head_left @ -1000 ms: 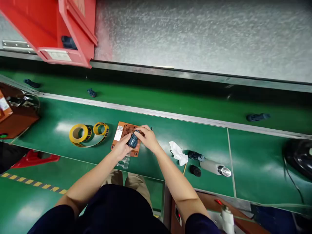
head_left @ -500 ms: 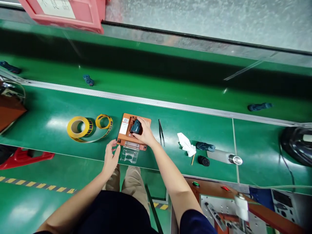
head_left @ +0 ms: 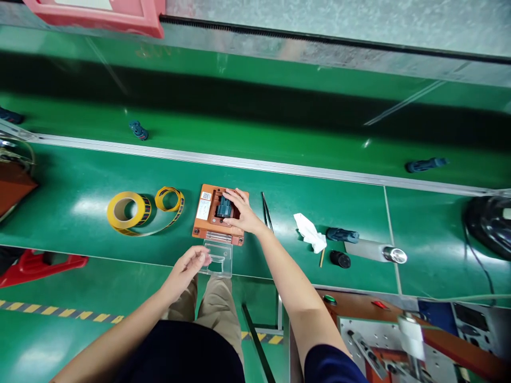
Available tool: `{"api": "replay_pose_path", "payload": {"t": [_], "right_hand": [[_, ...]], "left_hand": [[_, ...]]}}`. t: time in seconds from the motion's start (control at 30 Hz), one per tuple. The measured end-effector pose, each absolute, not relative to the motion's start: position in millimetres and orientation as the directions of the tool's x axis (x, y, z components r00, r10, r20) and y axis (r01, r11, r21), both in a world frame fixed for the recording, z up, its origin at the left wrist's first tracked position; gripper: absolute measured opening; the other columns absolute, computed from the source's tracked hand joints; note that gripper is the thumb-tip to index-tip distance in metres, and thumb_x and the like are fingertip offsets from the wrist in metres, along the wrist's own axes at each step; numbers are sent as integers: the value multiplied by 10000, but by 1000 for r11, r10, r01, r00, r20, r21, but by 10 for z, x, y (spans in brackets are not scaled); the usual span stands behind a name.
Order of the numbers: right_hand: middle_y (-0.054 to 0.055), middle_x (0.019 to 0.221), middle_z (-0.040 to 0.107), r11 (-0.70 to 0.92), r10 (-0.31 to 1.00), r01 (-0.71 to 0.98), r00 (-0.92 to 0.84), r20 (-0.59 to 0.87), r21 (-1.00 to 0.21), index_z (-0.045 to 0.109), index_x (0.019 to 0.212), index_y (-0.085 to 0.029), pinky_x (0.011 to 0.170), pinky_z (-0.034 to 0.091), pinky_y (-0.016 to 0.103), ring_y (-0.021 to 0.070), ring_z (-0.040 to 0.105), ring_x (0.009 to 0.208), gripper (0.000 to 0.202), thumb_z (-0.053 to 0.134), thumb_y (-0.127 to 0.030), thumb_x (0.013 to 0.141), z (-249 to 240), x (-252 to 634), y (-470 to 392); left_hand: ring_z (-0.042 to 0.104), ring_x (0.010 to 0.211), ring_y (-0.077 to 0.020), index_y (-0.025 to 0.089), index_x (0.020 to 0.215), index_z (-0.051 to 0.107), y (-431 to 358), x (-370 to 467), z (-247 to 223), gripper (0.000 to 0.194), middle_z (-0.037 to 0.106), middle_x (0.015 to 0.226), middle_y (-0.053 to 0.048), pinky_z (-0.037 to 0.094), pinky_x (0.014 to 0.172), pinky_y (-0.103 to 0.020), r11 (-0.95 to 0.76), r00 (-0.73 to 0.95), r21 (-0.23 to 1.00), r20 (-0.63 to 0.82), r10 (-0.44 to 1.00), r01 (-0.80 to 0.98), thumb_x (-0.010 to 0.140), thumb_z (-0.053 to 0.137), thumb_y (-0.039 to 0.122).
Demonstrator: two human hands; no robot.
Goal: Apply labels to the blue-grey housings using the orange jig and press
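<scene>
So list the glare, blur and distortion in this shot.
Head view: pale glare patches on the green bench; the far rail bows from lens distortion; the white nozzle at lower right is smeared; the right hand and orange fixture stay sharp.

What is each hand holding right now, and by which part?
The left hand grips the clear hinged cover by its near left edge. The right hand presses on the dark part seated in the orange fixture.

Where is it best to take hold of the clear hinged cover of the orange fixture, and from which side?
Probably the free near edge of the clear cover, from the person's side: its far edge is hinged to the orange fixture, and the left hand already touches its near left corner.
</scene>
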State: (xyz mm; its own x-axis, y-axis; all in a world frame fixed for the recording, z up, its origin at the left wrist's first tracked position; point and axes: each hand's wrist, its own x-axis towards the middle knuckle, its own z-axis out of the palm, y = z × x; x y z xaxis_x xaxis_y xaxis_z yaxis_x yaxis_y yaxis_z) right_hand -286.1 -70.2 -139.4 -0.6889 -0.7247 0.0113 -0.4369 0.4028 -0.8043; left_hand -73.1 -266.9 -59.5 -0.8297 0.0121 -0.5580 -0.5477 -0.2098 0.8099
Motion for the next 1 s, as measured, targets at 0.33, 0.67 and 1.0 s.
{"api": "replay_pose_path", "payload": {"t": [0.33,0.67,1.0], "right_hand": [[83,1581,410,411,-708,-544,-696,120,-731,467,1476,-287,1196,272,625,358,238,1488,755,669,-617,828,-1407,-2846,-708],[-57,1687,133,517,-685,-614,-715,142,-596,541,1415,-394,1219,198,629,371,-10,1544,438,482,-464,987,-1614,-2792,-573],[201,1224,596,852,120,-58,-946,302,-520,642,1267,-151,1015,381,597,365,532,1190,500,549,-499,920,-1840,-2351,-84]], "left_hand": [[676,992,-212,230,1066,659,-2673,-801,-573,291,681,1031,-43,489,939,-341,-144,-807,801,-590,-25,-582,950,563,479],[678,1034,-236,214,1171,685,-2703,-867,-588,367,704,1125,-88,512,964,-377,-345,-802,753,-597,-2,-560,980,507,471],[705,836,-235,163,1393,506,-2751,-1793,-567,693,727,953,-120,572,766,-397,-356,-731,661,-674,106,-661,838,704,527]]}}
